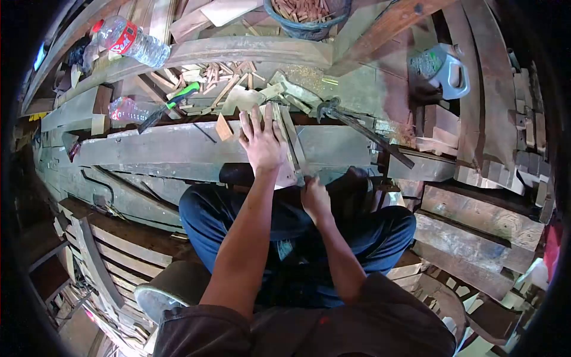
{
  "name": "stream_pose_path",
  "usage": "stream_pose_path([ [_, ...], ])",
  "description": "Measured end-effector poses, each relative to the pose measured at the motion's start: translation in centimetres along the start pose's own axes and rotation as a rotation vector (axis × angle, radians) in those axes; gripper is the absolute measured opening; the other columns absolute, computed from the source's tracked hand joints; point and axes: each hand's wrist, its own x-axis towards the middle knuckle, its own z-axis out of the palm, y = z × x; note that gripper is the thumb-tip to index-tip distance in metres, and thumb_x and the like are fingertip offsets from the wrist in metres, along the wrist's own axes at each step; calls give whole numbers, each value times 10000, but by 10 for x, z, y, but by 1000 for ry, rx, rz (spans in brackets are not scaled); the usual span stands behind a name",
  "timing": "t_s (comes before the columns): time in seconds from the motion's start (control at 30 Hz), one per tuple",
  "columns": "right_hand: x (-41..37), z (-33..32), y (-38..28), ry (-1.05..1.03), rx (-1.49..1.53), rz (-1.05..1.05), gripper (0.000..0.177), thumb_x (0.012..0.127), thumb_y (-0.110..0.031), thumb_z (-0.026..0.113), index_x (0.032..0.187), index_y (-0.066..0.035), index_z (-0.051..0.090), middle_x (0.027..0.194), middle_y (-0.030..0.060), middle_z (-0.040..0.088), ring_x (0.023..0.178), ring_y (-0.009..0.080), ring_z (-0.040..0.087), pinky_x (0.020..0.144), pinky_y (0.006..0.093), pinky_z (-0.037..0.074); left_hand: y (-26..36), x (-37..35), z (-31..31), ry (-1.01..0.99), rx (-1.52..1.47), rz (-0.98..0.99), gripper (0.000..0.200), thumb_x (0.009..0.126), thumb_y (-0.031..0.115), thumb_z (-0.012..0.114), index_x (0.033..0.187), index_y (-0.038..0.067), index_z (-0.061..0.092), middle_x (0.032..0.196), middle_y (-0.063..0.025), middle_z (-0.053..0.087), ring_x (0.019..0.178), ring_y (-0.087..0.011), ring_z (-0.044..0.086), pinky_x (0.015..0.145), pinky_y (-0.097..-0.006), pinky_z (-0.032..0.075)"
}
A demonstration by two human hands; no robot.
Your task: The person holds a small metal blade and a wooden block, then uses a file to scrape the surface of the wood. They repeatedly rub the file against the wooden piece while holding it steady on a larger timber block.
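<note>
My left hand (262, 146) lies spread and flat, pressing on a pale wooden board (286, 172) that rests across a thick beam. Beside that board, my right hand (316, 199) is closed round the near end of a long, narrow tool (292, 135) with a flat blade, which runs along the board's right side. Whether the blade is a saw's or a knife's I cannot make out. Just right of the blade, a hammer (363, 130) lies with its head on the far side of the beam. A small orange-brown wood piece (223, 127) sits left of my left hand.
The grey beam (160, 146) spans in front of my knees. Beyond it lie wood offcuts (220, 77), a green-and-black-handled tool (169, 106), two plastic bottles (134, 43) and a bucket of wood pieces (306, 21). A cut-open jug (443, 71) stands at right, near stacked planks (476, 217).
</note>
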Motion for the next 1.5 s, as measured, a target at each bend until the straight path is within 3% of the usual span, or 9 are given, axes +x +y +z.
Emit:
stream_pose_path([
  [0.2,-65,-22,-3,-83,46,130,324,941,-272,555,1069,25,535,931,280,674,874,483,661,741,555,547,1,-3,-2,-55,-14,-35,544,996,334,391,1535,273,339,1608,-82,273,1495,-361,163,1148,-590,216],
  [0.4,-94,-67,24,181,419,-201,227,913,-180,596,981,36,610,865,307,664,854,473,657,739,534,532,-3,-3,-4,-147,-14,-27,591,995,400,395,1562,288,271,1651,-28,169,1520,-321,91,1180,-573,164],
  [0.57,-82,-59,58,197,553,-101,237,899,-162,611,1009,48,618,857,318,652,852,467,657,735,520,534,-10,-5,-13,-245,1,50,935,803,550,657,1576,243,232,1646,-129,126,1507,-382,88,1171,-601,165],
  [0.8,-71,-54,54,109,513,-100,263,881,-166,635,1035,47,632,796,312,647,829,461,661,719,513,532,2,-10,-42,-201,9,128,1099,687,452,804,1579,284,184,1641,-143,63,1431,-448,205,1133,-578,280],
  [1.07,-69,-53,52,180,534,-40,285,870,-191,639,1061,21,635,789,313,653,789,446,675,704,507,536,-23,-8,-22,-75,118,151,994,736,382,762,1563,226,232,1619,-210,51,1427,-535,155,1079,-727,226],
  [1.1,-67,-52,53,195,490,-55,288,867,-192,640,1063,18,634,797,312,655,797,448,674,711,508,536,-21,-14,-21,68,241,271,794,805,393,695,1502,176,383,1564,-235,198,1397,-521,216,1102,-690,219],
  [1.23,-66,-52,53,184,414,-20,305,858,-204,648,1073,11,630,829,309,662,836,454,670,748,514,535,-7,-44,-20,-38,73,462,454,850,395,664,1191,94,678,1364,-197,431,1295,-461,336,1121,-572,248],
  [1.33,-72,-61,45,155,418,-6,338,857,-222,645,1077,33,616,863,311,665,875,460,663,787,519,531,-5,-55,-2,-36,104,411,470,855,374,687,1264,144,657,1410,-157,435,1270,-446,357,1087,-578,282],
  [1.5,-68,-55,50,179,377,-33,355,866,-230,625,1088,47,605,856,307,666,854,462,664,776,518,529,0,-58,1,28,-75,356,347,790,266,757,1104,128,700,1315,-135,486,1180,-417,385,1021,-566,297],
])
